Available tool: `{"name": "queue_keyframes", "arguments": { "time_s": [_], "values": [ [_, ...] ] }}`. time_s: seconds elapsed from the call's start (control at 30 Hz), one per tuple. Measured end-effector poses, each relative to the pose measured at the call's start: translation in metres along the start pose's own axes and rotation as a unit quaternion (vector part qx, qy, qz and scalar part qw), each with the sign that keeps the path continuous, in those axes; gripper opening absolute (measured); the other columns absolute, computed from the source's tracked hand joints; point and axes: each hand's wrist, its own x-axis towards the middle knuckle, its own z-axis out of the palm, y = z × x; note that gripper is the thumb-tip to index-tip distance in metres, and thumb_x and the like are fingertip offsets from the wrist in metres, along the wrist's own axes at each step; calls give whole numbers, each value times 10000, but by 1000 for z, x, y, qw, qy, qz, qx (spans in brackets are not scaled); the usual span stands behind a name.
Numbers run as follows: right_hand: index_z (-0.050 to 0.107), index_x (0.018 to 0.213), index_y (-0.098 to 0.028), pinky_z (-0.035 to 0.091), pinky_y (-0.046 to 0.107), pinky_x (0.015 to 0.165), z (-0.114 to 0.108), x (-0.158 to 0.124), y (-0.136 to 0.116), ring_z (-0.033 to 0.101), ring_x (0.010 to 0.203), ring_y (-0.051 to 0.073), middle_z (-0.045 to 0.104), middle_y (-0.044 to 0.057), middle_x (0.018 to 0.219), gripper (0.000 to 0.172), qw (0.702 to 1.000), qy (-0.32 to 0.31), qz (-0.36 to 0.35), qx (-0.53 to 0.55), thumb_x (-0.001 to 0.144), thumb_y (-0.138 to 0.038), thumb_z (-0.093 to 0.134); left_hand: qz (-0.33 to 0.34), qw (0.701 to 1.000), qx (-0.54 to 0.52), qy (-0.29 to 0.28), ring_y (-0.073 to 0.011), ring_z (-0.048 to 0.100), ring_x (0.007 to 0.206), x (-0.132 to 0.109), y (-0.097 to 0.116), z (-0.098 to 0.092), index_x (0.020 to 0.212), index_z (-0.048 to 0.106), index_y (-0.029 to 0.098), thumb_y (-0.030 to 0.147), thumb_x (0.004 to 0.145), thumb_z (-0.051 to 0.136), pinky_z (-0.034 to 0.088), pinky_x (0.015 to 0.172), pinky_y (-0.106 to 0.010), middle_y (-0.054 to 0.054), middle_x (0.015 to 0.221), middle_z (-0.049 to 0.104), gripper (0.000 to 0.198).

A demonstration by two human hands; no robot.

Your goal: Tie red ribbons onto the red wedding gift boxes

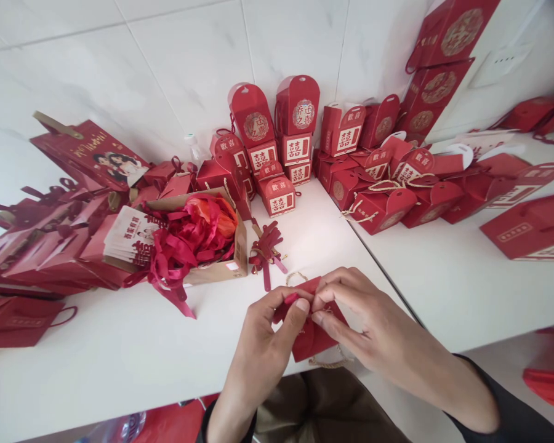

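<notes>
A small red gift box with twisted cord handles lies near the front edge of the white table, under both hands. My left hand is closed over its left side, with a piece of red ribbon pinched between thumb and forefinger. From the right, my right hand brings its thumb and fingertips together just beside the left fingertips. What the right hand pinches is too small and too covered to name. Just beyond the hands lies a little pile of dark red ribbon strips.
An open cardboard box full of red and pink ribbons stands left of centre, beside white printed cards. Red boxes line the tiled wall, with more on the right table past a seam. Red bags crowd the left.
</notes>
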Motion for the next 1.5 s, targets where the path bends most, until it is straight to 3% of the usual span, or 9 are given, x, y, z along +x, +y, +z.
{"name": "queue_keyframes", "arguments": {
  "time_s": [0.13, 0.27, 0.37, 0.5, 0.73, 0.97, 1.13, 1.33, 1.5],
  "values": [
    [551, 1029, -274, 495, 367, 997, 2, -2, 4, 573, 1178, 184, 597, 18, 1168, 150, 1000, 5, 0, 20, 997, -128, 561, -1, 1000, 16, 11, -145, 595, 777, 1, 1, -1, 939, 739, 211, 375, 919, 675, 469, 752, -259, -6, 852, 725, 177],
    [408, 1388, -306, 487, 427, 1072, 4, 1, 4, 592, 1250, 191, 615, 40, 1325, 522, 998, -22, 34, 50, 940, -71, 537, -1, 1000, 22, 13, -147, 629, 805, 0, -1, -2, 934, 712, 209, 307, 894, 685, 500, 765, -254, -6, 855, 720, 109],
    [380, 1463, -326, 506, 465, 1042, 5, 4, 5, 662, 1149, 206, 692, 27, 1209, 558, 995, -24, 72, 64, 971, -98, 511, 12, 1000, 18, 16, -149, 677, 884, -3, -4, -1, 997, 688, 226, 243, 887, 674, 537, 807, -247, -5, 936, 739, 113],
    [472, 1393, -321, 533, 455, 985, 7, 4, 8, 680, 1097, 216, 699, 29, 1148, 420, 992, -11, 105, 71, 1002, -175, 516, 61, 991, 101, 59, -150, 708, 949, -3, -14, 5, 1082, 687, 252, 145, 896, 614, 563, 862, -258, -4, 1025, 752, 227],
    [571, 1295, -318, 508, 381, 1029, 3, 1, 7, 638, 1203, 200, 681, 14, 1295, 263, 988, -33, 115, 100, 1033, -317, 550, 281, 906, 277, 154, -87, 677, 913, -3, -31, 17, 1072, 656, 230, -2, 922, 522, 539, 848, -162, 3, 989, 694, 307],
    [672, 1194, -284, 549, 319, 893, -2, 3, 10, 659, 1167, 207, 707, 24, 1232, 264, 988, -65, 103, 92, 1079, -396, 463, 348, 880, 266, 184, -93, 673, 993, -6, -45, 20, 1090, 570, 211, -10, 921, 578, 532, 905, -176, -18, 1054, 691, 279],
    [656, 1079, -273, 497, 260, 639, -3, 4, 10, 689, 874, 149, 728, -13, 1082, 194, 990, -46, 112, 72, 1062, -379, 494, 376, 852, 298, 210, -139, 640, 1089, -6, -40, 17, 1057, 633, 173, -34, 894, 626, 532, 954, -252, -68, 1135, 664, 263],
    [644, 974, -290, 376, 275, 477, -3, -2, 16, 509, 541, 109, 700, -47, 984, 146, 989, 5, 144, 13, 1001, -342, 510, 386, 829, 322, 244, -203, 616, 1148, -13, -39, 16, 1047, 695, 176, -21, 852, 707, 509, 998, -358, -86, 1185, 672, 277],
    [633, 913, -286, 354, 292, 488, -5, -7, 24, 382, 489, 119, 676, -46, 915, 146, 982, 30, 182, -39, 963, -359, 516, 340, 849, 316, 253, -163, 613, 1032, -26, -45, 14, 1012, 672, 190, 19, 893, 663, 502, 914, -305, -50, 1083, 664, 209]
  ]
}}
